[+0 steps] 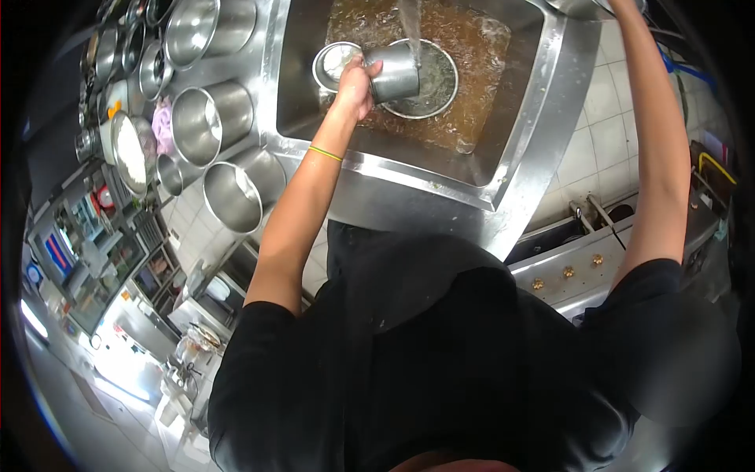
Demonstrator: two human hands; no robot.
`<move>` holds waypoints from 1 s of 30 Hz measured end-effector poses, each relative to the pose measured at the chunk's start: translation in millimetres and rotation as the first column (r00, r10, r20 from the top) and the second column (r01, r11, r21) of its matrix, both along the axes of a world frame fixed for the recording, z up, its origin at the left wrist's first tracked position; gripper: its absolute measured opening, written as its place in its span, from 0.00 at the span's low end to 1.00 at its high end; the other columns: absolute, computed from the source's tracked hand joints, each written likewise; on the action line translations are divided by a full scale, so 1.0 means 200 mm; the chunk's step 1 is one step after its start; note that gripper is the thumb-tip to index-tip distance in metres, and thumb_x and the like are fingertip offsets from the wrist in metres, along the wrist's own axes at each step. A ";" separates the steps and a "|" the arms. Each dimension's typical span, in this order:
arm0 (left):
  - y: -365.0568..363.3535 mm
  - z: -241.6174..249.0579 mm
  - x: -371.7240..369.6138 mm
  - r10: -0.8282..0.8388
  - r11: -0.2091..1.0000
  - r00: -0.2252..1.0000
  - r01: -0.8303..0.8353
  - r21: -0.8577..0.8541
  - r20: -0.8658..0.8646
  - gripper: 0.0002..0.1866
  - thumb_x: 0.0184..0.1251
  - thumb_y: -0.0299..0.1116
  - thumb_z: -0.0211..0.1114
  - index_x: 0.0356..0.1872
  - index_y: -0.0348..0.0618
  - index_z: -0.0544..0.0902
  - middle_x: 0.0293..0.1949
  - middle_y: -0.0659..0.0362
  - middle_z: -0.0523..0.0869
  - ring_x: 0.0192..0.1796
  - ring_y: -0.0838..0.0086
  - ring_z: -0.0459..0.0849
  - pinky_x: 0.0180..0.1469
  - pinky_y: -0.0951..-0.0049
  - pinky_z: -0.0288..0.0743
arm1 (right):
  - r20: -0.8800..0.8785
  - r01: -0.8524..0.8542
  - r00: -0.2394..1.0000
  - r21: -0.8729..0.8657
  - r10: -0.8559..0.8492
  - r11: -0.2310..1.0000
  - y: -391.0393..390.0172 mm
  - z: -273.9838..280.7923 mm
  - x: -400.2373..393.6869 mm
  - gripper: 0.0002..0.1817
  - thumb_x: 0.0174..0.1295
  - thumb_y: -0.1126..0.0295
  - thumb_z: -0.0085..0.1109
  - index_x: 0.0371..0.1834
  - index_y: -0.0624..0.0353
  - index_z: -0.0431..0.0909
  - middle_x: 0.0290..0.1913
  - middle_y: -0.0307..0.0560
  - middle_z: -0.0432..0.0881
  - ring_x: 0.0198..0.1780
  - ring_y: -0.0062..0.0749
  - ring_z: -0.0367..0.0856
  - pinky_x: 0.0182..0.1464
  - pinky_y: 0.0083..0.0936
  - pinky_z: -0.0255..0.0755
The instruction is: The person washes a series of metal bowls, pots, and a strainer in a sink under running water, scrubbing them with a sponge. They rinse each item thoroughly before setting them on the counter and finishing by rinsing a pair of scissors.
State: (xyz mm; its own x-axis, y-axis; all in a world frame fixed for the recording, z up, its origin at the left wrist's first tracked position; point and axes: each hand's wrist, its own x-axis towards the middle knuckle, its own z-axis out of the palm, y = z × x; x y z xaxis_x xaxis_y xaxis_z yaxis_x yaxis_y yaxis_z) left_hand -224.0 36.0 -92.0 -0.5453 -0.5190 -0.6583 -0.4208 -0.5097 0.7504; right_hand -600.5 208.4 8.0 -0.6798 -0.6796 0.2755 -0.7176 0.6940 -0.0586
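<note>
My left hand (356,90), with a yellow-green band at the wrist, is closed around a metal pot (395,73). The pot lies tipped on its side in the air over the sink (314,118), its round mouth facing left. Beside it, a water stream (410,27) falls into a wide round metal bowl (442,90) standing in the sink's brownish, rippling water. My right forearm (661,141) stretches up to the top right corner. The frame's edge cuts off the right hand, close to a metal vessel (582,8) on the sink's rim.
Several large steel pots (233,197) stand on the counter left of the sink, near a pink cloth (163,126) and a strainer-like pan (130,153). A stove with brass-coloured knobs (568,272) is at the right. White tiles (594,149) show beyond the sink.
</note>
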 end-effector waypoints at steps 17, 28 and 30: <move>0.07 -0.28 0.00 0.597 0.583 0.769 -0.219 0.782 -0.230 0.28 0.70 0.49 0.33 0.59 0.35 0.58 0.60 0.45 0.64 0.61 0.53 0.65 0.63 0.50 0.55 | 0.171 -0.119 0.935 -0.675 0.311 0.728 -0.36 -0.65 1.56 0.18 0.45 0.77 0.49 0.40 0.52 0.79 0.51 0.46 0.75 0.52 0.44 0.71 0.55 0.36 0.65; 0.10 -0.21 -0.06 0.207 0.710 0.978 -0.175 0.682 0.035 0.17 0.63 0.42 0.51 0.46 0.44 0.76 0.46 0.59 0.80 0.51 0.69 0.77 0.54 0.60 0.71 | 0.312 0.932 -0.361 0.144 0.879 0.332 -0.13 -0.71 1.53 0.19 0.61 0.61 0.52 0.50 0.63 0.69 0.49 0.49 0.75 0.51 0.38 0.73 0.57 0.38 0.64; 0.09 -0.43 -0.08 -0.149 0.907 0.988 0.157 0.392 -0.051 0.25 0.64 0.52 0.47 0.51 0.43 0.73 0.51 0.54 0.77 0.54 0.62 0.75 0.55 0.55 0.69 | 0.454 0.912 -0.384 0.050 0.804 0.407 -0.09 -0.74 1.48 0.17 0.59 0.65 0.56 0.48 0.64 0.71 0.47 0.47 0.77 0.48 0.39 0.75 0.54 0.36 0.67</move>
State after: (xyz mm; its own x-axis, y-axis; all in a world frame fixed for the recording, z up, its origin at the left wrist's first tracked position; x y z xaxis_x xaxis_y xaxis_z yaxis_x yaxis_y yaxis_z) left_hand -240.0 53.7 -178.3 -0.6119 -0.1293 -0.7803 -0.5047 -0.6958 0.5110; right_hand -304.5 190.7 -140.2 -0.3987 -0.7041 -0.5876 0.9168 -0.3202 -0.2385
